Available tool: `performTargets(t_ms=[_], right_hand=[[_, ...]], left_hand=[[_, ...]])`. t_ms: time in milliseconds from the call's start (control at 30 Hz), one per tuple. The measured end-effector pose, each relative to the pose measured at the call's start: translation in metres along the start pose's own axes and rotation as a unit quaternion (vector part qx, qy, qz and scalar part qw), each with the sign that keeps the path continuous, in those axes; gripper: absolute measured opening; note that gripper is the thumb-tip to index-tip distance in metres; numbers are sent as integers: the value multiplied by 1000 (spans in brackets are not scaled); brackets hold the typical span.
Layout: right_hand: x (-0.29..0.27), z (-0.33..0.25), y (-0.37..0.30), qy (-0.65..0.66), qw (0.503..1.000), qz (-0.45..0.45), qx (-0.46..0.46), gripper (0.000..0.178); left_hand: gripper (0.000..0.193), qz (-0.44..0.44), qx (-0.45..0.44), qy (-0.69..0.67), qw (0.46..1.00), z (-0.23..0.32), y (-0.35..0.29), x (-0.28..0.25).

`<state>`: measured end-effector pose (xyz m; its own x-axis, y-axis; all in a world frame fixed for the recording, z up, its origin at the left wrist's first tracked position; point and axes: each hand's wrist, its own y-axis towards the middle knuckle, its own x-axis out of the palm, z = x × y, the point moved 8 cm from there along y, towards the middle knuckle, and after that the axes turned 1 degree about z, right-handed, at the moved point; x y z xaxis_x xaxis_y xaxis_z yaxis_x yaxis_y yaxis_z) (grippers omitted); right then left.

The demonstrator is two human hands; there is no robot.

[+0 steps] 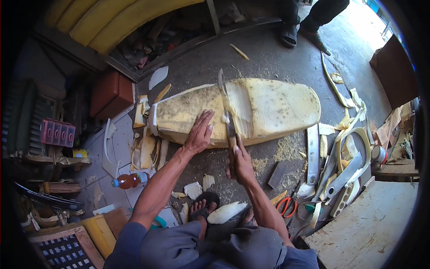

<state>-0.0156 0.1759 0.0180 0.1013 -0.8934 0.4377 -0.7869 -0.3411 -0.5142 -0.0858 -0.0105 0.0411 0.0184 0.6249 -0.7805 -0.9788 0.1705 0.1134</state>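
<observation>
A long yellowish foam seat block (284, 107) lies across the floor in front of me, speckled dark on top. My left hand (199, 134) rests flat on its left half, fingers stretched out and holding nothing. In my right hand (242, 161) is the handle of a long knife (222, 85), its blade pointing away from me. The blade lies across the foam near the middle, beside a pale, ridged cut band (239, 110). How deep the edge sits in the foam is hard to make out.
Foam crumbs and offcuts (227, 212) litter the floor by my feet. To the right lie orange-handled scissors (286, 207), a metal strip (312, 154) and curved trim pieces (358, 134). A bottle (130, 180) lies at left. Another person's feet (289, 36) stand beyond the foam.
</observation>
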Motion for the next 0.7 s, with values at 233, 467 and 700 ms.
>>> performTargets(t_ms=[233,467,700], right_hand=[[-1,22,1,14,999,-9,-40,60],[6,-42,15,-139,986,-52,-76,65],[-213,29,-188,-316,801,476,-180,65]], left_hand=[[50,35,-44,-117,991,-1,1,-11],[48,165,-80,-346,920,-32,9,-21],[54,119,-85,72,987,4,46,-1]])
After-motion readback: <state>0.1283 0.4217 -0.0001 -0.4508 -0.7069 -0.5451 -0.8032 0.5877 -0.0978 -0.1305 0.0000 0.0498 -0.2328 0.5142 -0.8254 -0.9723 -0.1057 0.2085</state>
